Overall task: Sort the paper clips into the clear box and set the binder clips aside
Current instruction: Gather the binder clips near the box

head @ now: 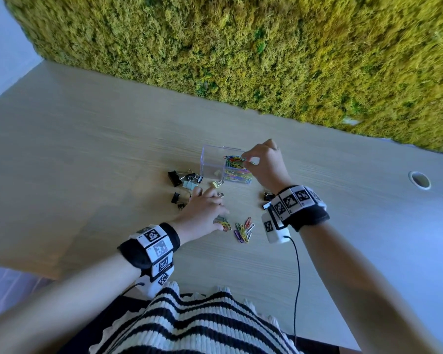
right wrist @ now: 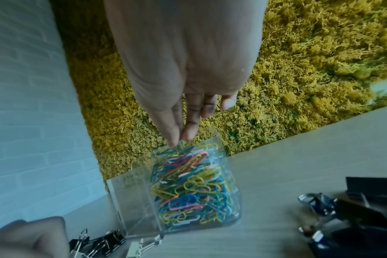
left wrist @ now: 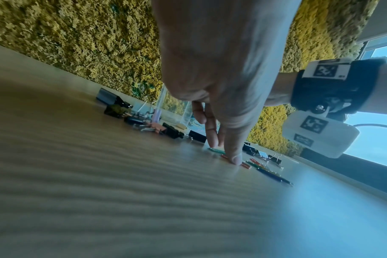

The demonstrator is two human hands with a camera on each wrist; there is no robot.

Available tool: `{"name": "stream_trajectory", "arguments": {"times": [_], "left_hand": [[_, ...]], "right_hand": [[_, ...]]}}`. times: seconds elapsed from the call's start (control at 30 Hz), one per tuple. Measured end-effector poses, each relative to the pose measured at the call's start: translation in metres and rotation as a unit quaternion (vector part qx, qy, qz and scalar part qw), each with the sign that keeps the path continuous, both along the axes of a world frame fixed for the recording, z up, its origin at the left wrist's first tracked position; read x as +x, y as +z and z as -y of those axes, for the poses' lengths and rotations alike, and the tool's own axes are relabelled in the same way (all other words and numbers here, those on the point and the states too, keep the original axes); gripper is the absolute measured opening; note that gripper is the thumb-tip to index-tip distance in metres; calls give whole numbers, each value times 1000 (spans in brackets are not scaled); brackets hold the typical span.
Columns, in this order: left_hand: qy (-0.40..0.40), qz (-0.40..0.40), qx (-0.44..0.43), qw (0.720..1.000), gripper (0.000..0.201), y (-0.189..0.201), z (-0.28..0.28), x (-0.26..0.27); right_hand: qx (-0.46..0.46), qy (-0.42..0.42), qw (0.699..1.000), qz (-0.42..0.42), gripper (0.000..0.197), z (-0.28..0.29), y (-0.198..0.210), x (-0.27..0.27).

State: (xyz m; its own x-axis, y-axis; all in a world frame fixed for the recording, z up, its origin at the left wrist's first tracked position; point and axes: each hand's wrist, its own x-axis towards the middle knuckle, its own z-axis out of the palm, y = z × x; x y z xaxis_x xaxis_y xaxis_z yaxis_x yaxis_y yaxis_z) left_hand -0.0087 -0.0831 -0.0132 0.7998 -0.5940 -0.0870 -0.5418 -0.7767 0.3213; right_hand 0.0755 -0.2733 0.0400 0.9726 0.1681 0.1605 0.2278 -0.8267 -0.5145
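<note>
Our right grip (head: 262, 162) pinches paper clips (right wrist: 179, 145) over the clear box (head: 216, 162). Our left grip (head: 205, 210), fingers straight, presses loose clips (head: 243, 229) on the counter (head: 87, 162); binder clips (head: 183, 181) lie left of the box.

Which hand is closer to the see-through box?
Right. The right hand pinches paper clips just over the clear box; the left hand is nearer the person, touching loose paper clips on the table.
</note>
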Motion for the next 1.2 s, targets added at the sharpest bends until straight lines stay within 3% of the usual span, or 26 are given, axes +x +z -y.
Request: {"name": "stream_trajectory", "arguments": {"times": [0.1, 0.23, 0.43, 0.73, 0.87, 0.97, 1.03, 1.2], "left_hand": [[10, 1, -8, 1000, 36, -2, -2, -1], [-4, -12, -3, 1000, 20, -4, 3, 0], [-25, -38, 47, 998, 16, -3, 13, 6], [-129, 149, 39, 980, 14, -10, 9, 5], [-73, 125, -45, 988, 14, -16, 3, 13], [11, 83, -194, 977, 9, 2, 1, 29], [50, 101, -259, 959, 9, 25, 4, 47], [67, 136, -224, 963, 12, 63, 21, 96]], "right_hand": [[11, -6, 999, 30, 24, 7, -3, -5], [41, -25, 997, 63, 21, 24, -7, -22], [57, -35, 997, 50, 19, 39, -27, -57], [23, -5, 999, 33, 16, 35, -47, -95], [-18, 27, 999, -23, 22, 34, -50, -103], [-64, 69, 990, -107, 48, 38, -51, -107], [-98, 93, 979, -151, 64, 39, -53, -109], [-93, 99, 979, -154, 67, 36, -56, -109]]}}
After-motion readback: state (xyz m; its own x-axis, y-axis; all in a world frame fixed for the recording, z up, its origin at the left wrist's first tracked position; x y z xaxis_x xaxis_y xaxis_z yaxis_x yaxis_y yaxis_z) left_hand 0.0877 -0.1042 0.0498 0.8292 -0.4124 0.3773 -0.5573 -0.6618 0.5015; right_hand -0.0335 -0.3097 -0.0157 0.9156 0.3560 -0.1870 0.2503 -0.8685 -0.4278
